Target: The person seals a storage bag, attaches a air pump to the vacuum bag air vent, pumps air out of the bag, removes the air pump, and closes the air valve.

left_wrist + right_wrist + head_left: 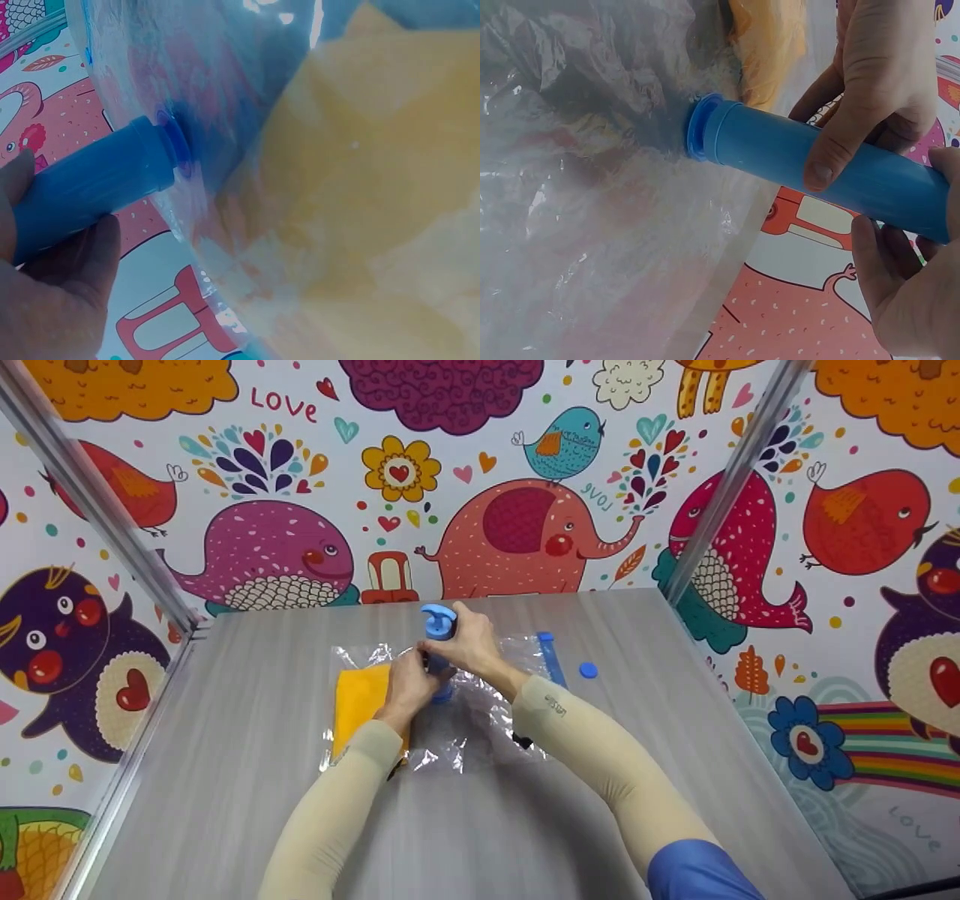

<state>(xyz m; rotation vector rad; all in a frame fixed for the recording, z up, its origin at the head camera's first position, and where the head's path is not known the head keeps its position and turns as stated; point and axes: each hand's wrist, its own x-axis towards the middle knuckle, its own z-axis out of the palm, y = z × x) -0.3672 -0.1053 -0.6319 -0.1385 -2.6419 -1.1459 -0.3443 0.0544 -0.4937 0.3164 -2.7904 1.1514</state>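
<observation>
A blue hand pump stands upright on a clear plastic storage bag. Its lower end meets the blue round valve in the bag's film. My left hand grips the pump's barrel, thumb along one side. Higher up, my right hand holds the pump near its hooked top, with fingers curled round it in the right wrist view. Folded yellow cloth lies inside the bag's left part. Creased, shiny film surrounds the valve.
A small round blue cap lies on the grey wood-grain table, right of the bag. A blue strip runs along the bag's right edge. Cartoon-printed walls and metal posts border the table.
</observation>
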